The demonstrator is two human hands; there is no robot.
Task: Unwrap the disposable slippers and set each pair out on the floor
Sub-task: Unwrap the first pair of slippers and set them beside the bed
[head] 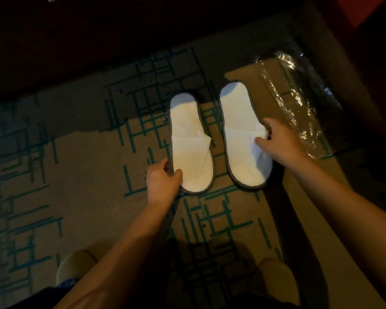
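Two white disposable slippers with grey edging lie side by side on the patterned carpet, toes toward me. My left hand [163, 178] pinches the near left edge of the left slipper [191, 143]. The right slipper [241, 134] lies a little farther away, and my right hand [276, 141] grips the right side of its folded upper. An empty clear plastic wrapper [299, 101] lies flat on the carpet just right of the right slipper.
The carpet [76, 175] is tan with teal line patterns. A dark floor strip [98, 41] runs along the far side. My own feet in pale slippers, left [76, 264] and right [274, 277], show at the bottom.
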